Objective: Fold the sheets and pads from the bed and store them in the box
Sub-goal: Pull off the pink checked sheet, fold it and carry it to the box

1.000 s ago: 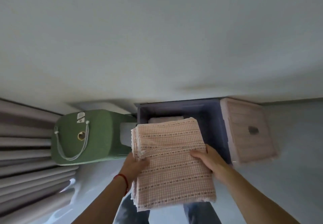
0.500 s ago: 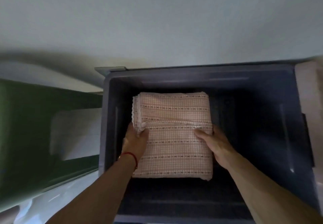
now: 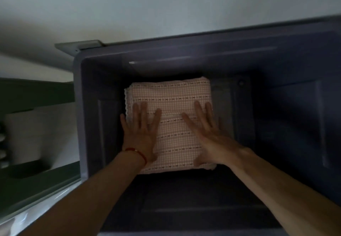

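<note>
A folded pink checked sheet (image 3: 173,99) with dotted stripes lies flat at the bottom of a deep dark blue plastic box (image 3: 295,106), toward its left side. My left hand (image 3: 141,132) presses on the sheet's left part with straight, spread fingers; a red cord circles that wrist. My right hand (image 3: 208,134) rests flat on the sheet's right part, fingers also spread. Neither hand grips the fabric. Whatever lies under the sheet is hidden.
A green container (image 3: 36,180) stands left of the box, with a white object (image 3: 36,134) inside it. A pale wall (image 3: 166,5) rises behind the box. The right half of the box floor (image 3: 249,106) is bare dark plastic.
The sheet went from held above the box down to its bottom. Both hands let go of its edges and now lie flat on top. The camera came closer to the box.
</note>
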`<state>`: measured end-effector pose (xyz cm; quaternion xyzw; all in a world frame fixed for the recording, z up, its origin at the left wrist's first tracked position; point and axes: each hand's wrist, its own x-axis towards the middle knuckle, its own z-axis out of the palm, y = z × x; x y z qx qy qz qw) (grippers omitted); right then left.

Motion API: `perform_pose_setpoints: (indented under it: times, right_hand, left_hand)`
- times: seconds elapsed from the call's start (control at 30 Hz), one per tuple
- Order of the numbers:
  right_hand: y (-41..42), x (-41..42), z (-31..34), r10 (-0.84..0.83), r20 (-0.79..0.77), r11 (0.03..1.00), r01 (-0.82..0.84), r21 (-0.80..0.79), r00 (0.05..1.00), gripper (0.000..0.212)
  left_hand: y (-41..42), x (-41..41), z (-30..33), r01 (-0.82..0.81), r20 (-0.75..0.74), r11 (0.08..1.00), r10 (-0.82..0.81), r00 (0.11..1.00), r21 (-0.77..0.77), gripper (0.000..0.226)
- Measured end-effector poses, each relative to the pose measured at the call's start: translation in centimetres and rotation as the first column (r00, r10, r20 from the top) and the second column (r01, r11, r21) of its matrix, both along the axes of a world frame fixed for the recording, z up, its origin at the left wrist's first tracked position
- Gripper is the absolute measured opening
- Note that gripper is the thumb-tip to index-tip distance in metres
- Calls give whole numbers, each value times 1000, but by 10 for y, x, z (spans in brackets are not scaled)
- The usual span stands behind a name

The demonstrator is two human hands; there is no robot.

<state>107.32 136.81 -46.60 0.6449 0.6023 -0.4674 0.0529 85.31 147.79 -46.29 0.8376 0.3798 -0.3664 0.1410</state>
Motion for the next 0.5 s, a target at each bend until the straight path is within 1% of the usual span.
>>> perform_pose_setpoints:
  times: [0.03, 0.1, 0.13, 0.23, 0.3, 0.33, 0.4, 0.43, 0.47, 0.5]
  right_hand:
    - [2, 1, -4, 59, 39, 998, -57, -40, 997, 153]
    - [8, -4, -16, 81, 111, 993, -71, -92, 991, 159]
    - [10, -10, -25, 82, 145, 992, -66, -110, 986, 160]
    - [15, -25, -43, 72, 216, 987, -38, -155, 974, 163]
    - [19, -26, -41, 82, 220, 980, -39, -193, 972, 162]
    - [17, -25, -30, 76, 205, 977, -32, -209, 976, 157]
    - [13, -21, -4, 13, 171, 983, 18, -182, 985, 138]
    - [8, -20, 16, -66, 139, 983, 89, -163, 988, 124]
    - [2, -20, 38, -164, 113, 975, 178, -130, 980, 109]
    - [-7, -17, 77, -274, 102, 955, 283, -93, 956, 96]
  left_hand:
    - [9, -2, -6, 11, -112, 1000, -13, 994, -21, 159]
    - [13, 0, -22, 11, -208, 1000, -14, 978, -15, 159]
    - [11, 3, -31, 2, -230, 1000, -3, 973, -3, 154]
    - [5, 9, -51, -14, -229, 998, 28, 973, 66, 134]
    - [7, 10, -43, -2, -276, 998, 18, 961, 59, 134]
    - [7, 13, -29, 6, -293, 999, 5, 956, 36, 128]
    - [9, 23, 9, 13, -272, 1000, -12, 962, 2, 99]
    - [8, 29, 33, 8, -230, 1000, -9, 973, -9, 89]
    - [5, 37, 57, -1, -167, 1000, -3, 986, -24, 83]
    - [0, 47, 95, -17, -91, 999, 14, 996, -39, 79]
